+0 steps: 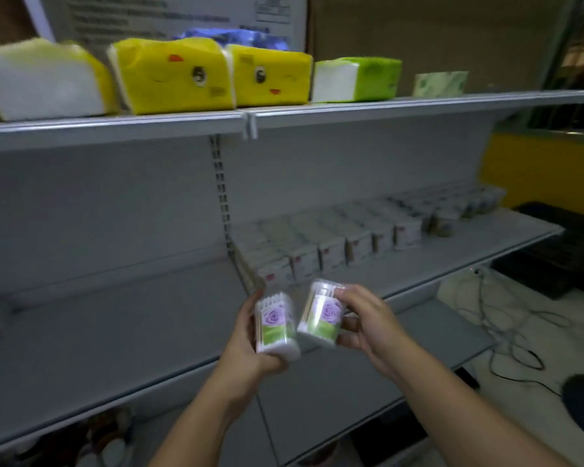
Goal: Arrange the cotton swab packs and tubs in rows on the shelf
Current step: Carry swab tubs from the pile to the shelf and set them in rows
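left hand (250,335): low in the middle of the view, fingers curled round the left tub (276,326) from behind and below, holding it almost upright.
right hand (364,323): just beside the left one, thumb and fingers gripping the right tub (321,315), which leans to the right at the top.
the two tubs: clear round tubs of cotton swabs, close side by side and held in the air in front of the middle shelf (115,325), not on it.
tub labels: a purple flower above a green band; the writing is too blurred to read.
floor, right: white, with dark cables (506,328) lying in loops.
swab packs (334,244): small whitish packs in rows on the right half of the middle shelf, near the back wall, each front showing a red mark; no words can be read.
tubs in the row (445,220): further right on the same shelf, beyond the packs, blurred.
top shelf (385,107): holds tissue packs in a line.
yellow tissue packs (172,75): two, side by side, with cartoon faces, one round eye, a wink and a red-orange mouth.
green tissue pack (358,79): right of the yellow ones; print unreadable.
poster (182,15): on the wall behind, its lines of text blurred.
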